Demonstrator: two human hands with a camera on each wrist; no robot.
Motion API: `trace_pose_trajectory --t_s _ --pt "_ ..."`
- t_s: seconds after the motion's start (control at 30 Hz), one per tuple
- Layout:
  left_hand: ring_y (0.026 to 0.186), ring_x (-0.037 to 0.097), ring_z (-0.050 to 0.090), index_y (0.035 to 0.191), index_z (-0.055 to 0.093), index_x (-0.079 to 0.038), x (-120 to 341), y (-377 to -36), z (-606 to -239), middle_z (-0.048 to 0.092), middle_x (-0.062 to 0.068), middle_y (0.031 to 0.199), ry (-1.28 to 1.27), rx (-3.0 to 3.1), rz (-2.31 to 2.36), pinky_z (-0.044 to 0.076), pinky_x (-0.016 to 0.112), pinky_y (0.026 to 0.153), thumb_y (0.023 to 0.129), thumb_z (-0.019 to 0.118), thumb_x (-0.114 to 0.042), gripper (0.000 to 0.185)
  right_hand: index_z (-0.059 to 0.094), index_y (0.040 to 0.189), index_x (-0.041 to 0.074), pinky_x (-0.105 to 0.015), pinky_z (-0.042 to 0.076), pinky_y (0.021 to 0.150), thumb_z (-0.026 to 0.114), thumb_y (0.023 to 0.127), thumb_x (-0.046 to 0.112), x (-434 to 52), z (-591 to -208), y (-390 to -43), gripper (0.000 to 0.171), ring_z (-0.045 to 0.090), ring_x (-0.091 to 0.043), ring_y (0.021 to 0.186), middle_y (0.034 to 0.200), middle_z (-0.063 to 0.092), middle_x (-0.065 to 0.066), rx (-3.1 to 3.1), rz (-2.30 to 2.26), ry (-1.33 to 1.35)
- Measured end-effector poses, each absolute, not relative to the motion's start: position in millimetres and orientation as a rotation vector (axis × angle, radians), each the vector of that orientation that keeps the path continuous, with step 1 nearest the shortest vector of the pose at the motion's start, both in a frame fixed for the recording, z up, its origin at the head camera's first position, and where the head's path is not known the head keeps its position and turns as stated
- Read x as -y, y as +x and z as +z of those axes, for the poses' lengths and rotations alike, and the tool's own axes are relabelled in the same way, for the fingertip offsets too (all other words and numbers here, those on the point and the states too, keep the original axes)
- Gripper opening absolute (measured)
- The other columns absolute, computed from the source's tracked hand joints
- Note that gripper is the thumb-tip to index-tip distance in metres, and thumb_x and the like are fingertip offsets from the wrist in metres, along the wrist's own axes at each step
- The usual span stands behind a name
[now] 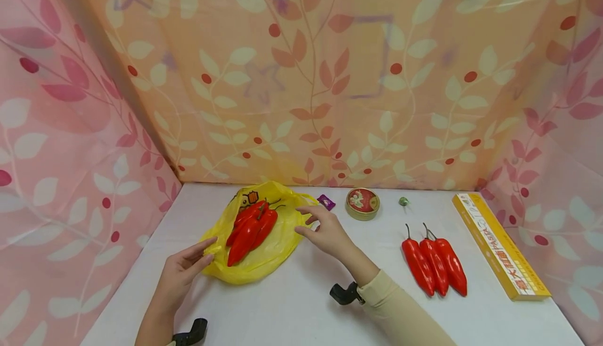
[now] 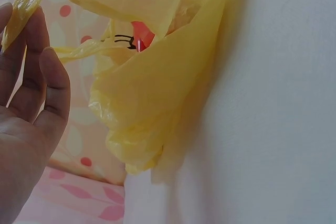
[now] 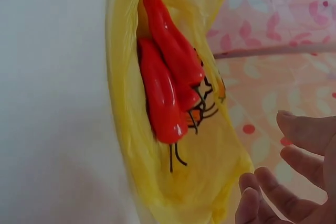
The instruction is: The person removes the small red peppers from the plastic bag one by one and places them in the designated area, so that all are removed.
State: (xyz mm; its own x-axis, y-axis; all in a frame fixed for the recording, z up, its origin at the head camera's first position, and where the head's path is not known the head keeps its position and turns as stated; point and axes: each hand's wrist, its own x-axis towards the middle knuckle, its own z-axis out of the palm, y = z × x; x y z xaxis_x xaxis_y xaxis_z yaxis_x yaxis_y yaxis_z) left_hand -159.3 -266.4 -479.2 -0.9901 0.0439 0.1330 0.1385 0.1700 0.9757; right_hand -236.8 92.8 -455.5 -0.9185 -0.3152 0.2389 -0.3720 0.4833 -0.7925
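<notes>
Left hand (image 1: 176,272): pinching the yellow bag (image 1: 240,277) by its left edge.
Right hand (image 1: 327,232): fingers spread beside the bag's right edge, apparently gripping nothing.
Bagged peppers (image 1: 249,234): inside the bag, stems away from the person.
Loose peppers (image 1: 436,268): well apart, on the right.
Bag mouth: seemingly being opened out; next calls for right fingers pinching its edge.

Left grip (image 1: 181,268) pinching, right grip (image 1: 326,231) loosely spread, 2 forearms (image 1: 398,304) slanting inward.
</notes>
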Motion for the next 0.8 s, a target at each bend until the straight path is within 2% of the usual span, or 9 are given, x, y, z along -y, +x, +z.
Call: trace_pose_trajectory --t_s 0.27,0.47,0.63,0.8 --pt "0.116 -0.009 0.058 0.138 0.058 0.003 266.6 -158.4 -478.8 0.067 -0.022 0.124 -0.132 2.389 -1.930 0.051 0.012 0.091 0.097 0.069 -0.018 0.048 0.063 0.136 0.019 -0.026 0.060 0.076 0.076 0.091 0.032 -58.4 -463.8 -257.0 0.048 0.067 -0.020 0.099 0.129 0.066 -0.006 2.644 1.608 0.732" --pt "0.119 -0.011 0.054 0.138 0.059 0.002 265.3 -159.2 -477.9 0.068 -0.018 0.127 -0.127 2.404 -1.915 0.049 0.010 0.093 0.097 0.069 -0.020 0.048 0.059 0.140 0.015 -0.026 0.060 0.072 0.076 0.091 0.033 -32.9 -479.1 -276.5 0.055 0.066 -0.016 0.090 0.135 0.062 -0.016 2.669 1.735 0.765" --pt "0.120 -0.012 0.054 0.138 0.059 0.002 264.4 -158.8 -477.3 0.068 -0.018 0.126 -0.115 2.407 -1.911 0.048 0.009 0.093 0.097 0.069 -0.020 0.048 0.057 0.143 0.019 -0.025 0.057 0.068 0.075 0.091 0.037 -11.8 -488.0 -284.6 0.058 0.063 -0.021 0.078 0.137 0.060 -0.013 2.729 1.727 0.771" --pt "0.119 -0.012 0.054 0.138 0.060 0.002 263.4 -157.4 -476.8 0.068 -0.016 0.126 -0.105 2.405 -1.898 0.049 0.009 0.093 0.097 0.069 -0.020 0.047 0.058 0.142 0.023 -0.024 0.057 0.080 0.076 0.091 0.039 1.9 -490.9 -284.1 0.057 0.061 -0.024 0.106 0.137 0.061 -0.002 2.770 1.694 0.757"
